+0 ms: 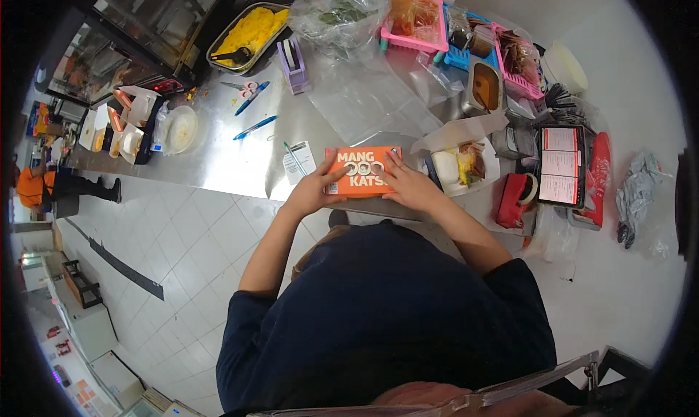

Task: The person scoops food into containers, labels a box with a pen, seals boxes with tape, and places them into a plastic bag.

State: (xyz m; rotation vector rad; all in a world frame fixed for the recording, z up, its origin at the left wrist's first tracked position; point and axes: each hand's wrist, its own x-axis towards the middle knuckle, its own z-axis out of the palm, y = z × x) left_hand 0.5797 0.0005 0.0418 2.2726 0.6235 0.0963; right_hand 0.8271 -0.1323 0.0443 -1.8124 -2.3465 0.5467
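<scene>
A closed orange cardboard takeout box (366, 189) lies at the front edge of the steel counter. My left hand (317, 187) grips its left side and my right hand (413, 187) its right side, with fingers resting on the lid. Just right of my right hand sits an open white takeout box (491, 173). Inside it are a white mound of rice (445, 168), something yellow and browned pieces. A paper slip (299, 162) with a thin pen on it lies beside my left hand.
A tray of yellow food (255, 29), a purple tape dispenser (293, 71), scissors (250, 89) and blue pens (255, 128) lie behind. Farther right are a pink basket (415, 43), a sauce pan (485, 88) and a tablet (561, 165). A person (36, 186) stands far left.
</scene>
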